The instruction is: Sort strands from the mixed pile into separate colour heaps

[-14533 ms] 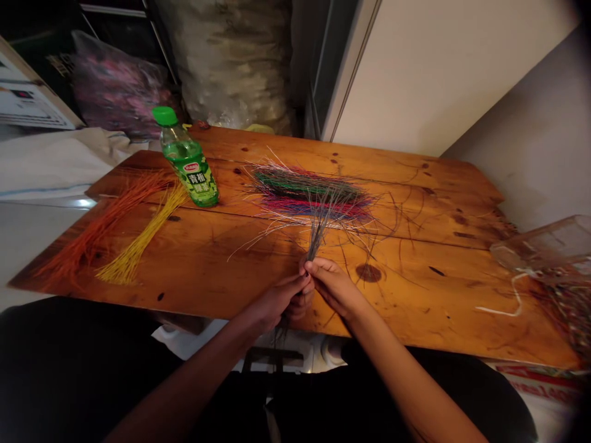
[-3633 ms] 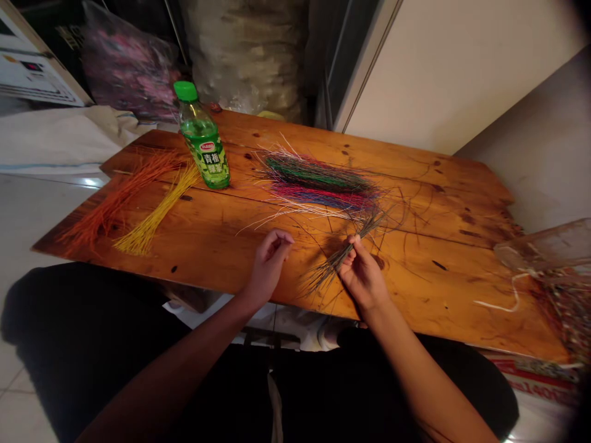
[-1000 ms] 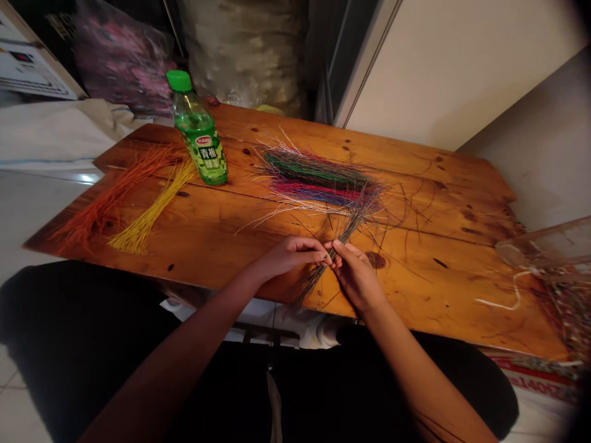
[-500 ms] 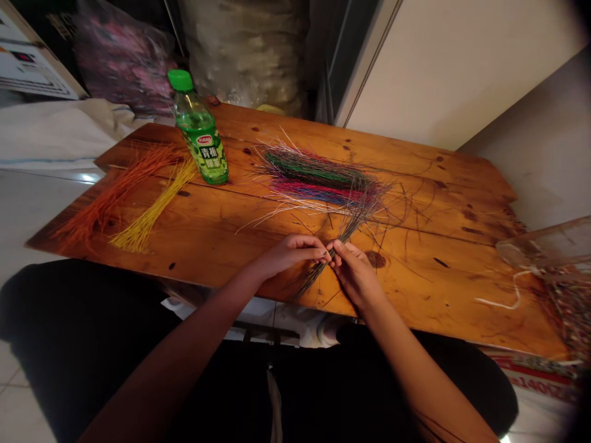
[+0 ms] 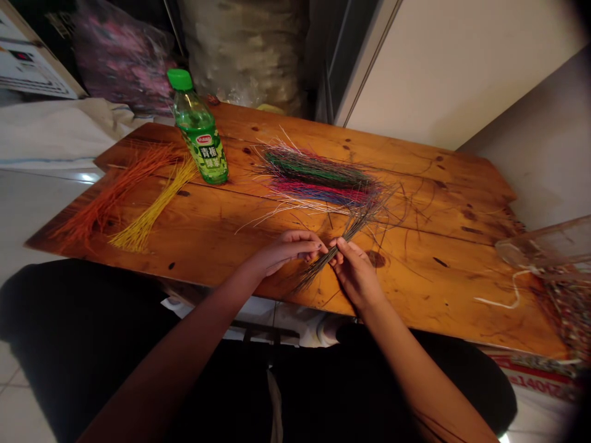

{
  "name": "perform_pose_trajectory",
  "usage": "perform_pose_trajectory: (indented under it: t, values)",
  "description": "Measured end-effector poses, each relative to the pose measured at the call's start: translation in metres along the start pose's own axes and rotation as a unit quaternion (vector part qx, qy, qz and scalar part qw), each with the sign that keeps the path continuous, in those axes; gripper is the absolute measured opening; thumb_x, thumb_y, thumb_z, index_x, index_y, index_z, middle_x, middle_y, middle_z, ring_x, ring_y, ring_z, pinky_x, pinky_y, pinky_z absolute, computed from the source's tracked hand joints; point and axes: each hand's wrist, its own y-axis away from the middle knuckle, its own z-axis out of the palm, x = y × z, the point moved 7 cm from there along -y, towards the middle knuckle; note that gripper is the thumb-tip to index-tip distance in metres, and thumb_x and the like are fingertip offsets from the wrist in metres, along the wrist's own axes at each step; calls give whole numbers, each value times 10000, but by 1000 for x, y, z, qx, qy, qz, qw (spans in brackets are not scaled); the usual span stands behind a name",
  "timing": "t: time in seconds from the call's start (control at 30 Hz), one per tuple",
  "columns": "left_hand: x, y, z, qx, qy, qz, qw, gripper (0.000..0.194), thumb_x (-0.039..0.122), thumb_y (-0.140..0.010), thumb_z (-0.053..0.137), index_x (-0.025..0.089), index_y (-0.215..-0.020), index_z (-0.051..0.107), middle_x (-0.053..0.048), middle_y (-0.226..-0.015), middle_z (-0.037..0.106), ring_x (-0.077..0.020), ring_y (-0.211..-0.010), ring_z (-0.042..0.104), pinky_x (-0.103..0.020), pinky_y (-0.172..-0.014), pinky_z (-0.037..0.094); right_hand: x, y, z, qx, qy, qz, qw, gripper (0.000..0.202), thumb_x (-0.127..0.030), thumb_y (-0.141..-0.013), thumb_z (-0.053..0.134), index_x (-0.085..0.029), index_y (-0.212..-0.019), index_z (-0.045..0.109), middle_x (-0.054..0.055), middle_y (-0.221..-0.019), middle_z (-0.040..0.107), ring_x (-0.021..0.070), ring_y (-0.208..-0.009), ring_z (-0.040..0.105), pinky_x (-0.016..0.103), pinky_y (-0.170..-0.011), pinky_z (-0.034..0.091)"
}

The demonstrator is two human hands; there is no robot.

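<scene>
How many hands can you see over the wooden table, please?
2: the right hand grips the grey bundle, and the left hand is beside it, fingertips close to the strands, though touching is hard to tell. No others show.

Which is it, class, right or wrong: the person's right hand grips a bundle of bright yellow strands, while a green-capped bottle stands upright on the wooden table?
Wrong in the colour alone: the head view shows the right hand gripping a bundle of dark grey strands, not bright yellow. The green-capped bottle does stand upright on the wooden table.
</scene>
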Motion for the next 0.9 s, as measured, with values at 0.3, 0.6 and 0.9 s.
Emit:
perform_pose_trajectory:
  t: [0.3, 0.6, 0.9]
  values:
    - [5, -2, -15, 76, 47, 39, 995, 221, 344, -763, 529, 141, -781, 612, -15, -651, 551, -93, -583, 497, -220, -600, 395, 0, -2, -7, 29, -41, 18, 999, 169, -347, -661, 717, -197, -713, 660, -73, -489, 406, 38, -474, 395, 130, -523, 422]
    - [29, -3, -9, 192, -494, 198, 825, 260, 302, -834, 458, 193, -1010, 615, -70, -1152, 571, -216, -1159, 408, -385, -1034, 233, 1, -4, -10, 44, -95, 36, 994, 142, -305, -645, 730, -198, -682, 644, -79, -485, 412, 30, -450, 400, 115, -502, 443]
    - [7, -19, 7, 167, -605, 164, 761, 336, 322, -870, 410, 195, -1134, 574, -89, -1202, 566, -244, -1211, 379, -478, -1078, 47, 2, -5, -11, 43, -111, 32, 992, 139, -292, -641, 732, -187, -676, 650, -79, -499, 431, 22, -472, 410, 102, -533, 446]
